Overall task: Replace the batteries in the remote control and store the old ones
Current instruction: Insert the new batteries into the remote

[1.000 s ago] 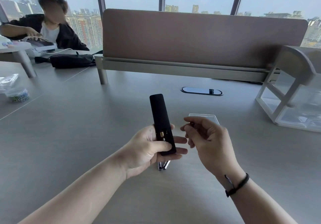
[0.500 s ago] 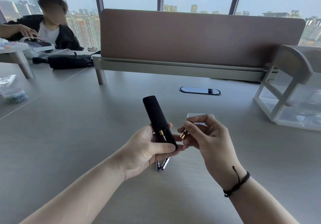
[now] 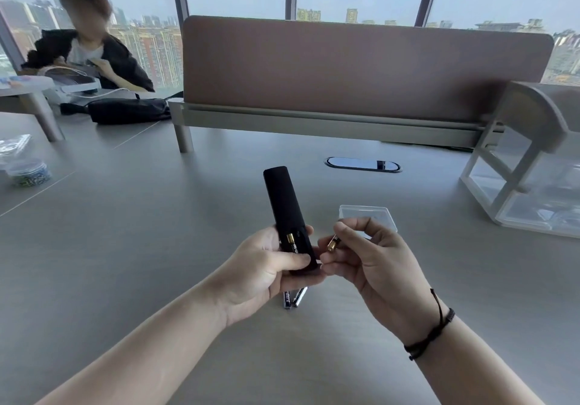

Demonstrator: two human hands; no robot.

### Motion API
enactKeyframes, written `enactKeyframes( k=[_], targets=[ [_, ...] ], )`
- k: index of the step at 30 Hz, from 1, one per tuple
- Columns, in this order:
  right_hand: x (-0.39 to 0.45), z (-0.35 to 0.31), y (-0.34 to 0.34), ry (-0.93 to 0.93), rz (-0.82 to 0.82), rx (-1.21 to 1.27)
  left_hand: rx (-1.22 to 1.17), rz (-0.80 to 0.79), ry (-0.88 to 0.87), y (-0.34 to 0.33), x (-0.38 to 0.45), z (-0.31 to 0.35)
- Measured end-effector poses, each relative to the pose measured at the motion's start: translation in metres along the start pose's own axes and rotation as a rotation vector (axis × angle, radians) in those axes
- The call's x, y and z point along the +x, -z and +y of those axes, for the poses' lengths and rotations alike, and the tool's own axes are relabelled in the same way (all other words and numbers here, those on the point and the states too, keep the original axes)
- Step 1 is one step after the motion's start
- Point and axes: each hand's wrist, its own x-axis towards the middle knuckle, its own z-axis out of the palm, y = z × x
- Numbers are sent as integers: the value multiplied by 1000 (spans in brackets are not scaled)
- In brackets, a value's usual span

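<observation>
My left hand [image 3: 263, 271] grips the lower end of a black remote control [image 3: 284, 206], held above the grey table with its battery bay facing me. One gold-and-black battery [image 3: 291, 241] sits in the bay's left slot; the right slot looks dark. Just to the right of the remote, my right hand [image 3: 373, 263] pinches a second gold-capped battery [image 3: 333, 244] between thumb and fingers. Two more batteries [image 3: 293, 298] lie on the table under my left hand, partly hidden by it. A small clear plastic box [image 3: 367, 216] lies behind my right hand.
A white and clear drawer organiser [image 3: 530, 169] stands at the right. A brown desk divider [image 3: 361, 68] closes off the far edge, with an oval cable port [image 3: 362, 164] before it. At the far left sit a person [image 3: 91, 49], a black bag [image 3: 125, 111] and a bead jar [image 3: 28, 172].
My right hand has brought the gold-capped battery into plain view beside the remote's lower end. The remote has tilted slightly left in my left hand.
</observation>
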Motion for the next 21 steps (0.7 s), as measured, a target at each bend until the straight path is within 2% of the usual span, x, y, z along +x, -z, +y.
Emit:
enactKeyframes(
  k=[8, 14, 21],
  targets=[
    [0, -1, -1, -15, 24, 0, 34, 39, -29, 1, 0, 1],
    [-3, 0, -1, -28, -35, -57, 55, 35, -36, 1, 1, 1],
    [-2, 7, -3, 48, -66, -326, 170, 68, -69, 1, 3, -3]
  ],
)
